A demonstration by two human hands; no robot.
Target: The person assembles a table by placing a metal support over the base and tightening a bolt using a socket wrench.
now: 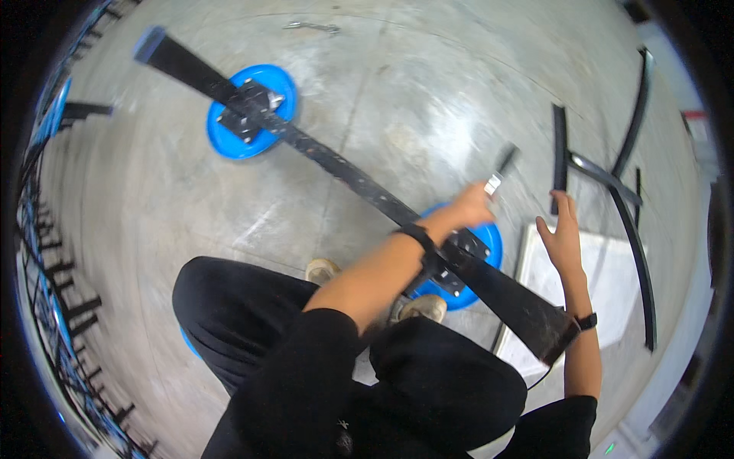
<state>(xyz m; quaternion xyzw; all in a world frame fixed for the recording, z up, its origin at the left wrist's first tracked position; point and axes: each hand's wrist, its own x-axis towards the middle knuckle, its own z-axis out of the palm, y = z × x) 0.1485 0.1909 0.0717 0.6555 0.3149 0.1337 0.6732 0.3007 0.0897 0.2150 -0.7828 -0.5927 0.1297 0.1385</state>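
Note:
My left hand point(470, 205) reaches across over the nearer blue disc point(489, 264), closed on a short tool point(505, 159) with a pale metallic section and a dark end. Motion blurs the tool, so its exact kind does not show. Beneath that forearm, a long black metal beam point(344, 172) runs diagonally, partly covered by my arm. It crosses the nearer disc and a farther blue disc point(286, 86), each with a black bolted plate. My right hand point(564, 233) is open, its fingertips by the lower end of a black bar point(560, 141); whether they touch I cannot tell.
A wrench point(312, 27) lies on the concrete floor at the far side. A white panel point(612, 283) lies under my right forearm. Curved black metal pieces point(633, 252) lie at the right. Along the left edge stands a rack point(57, 283) of black and blue parts. My knees and shoes are close to the beam.

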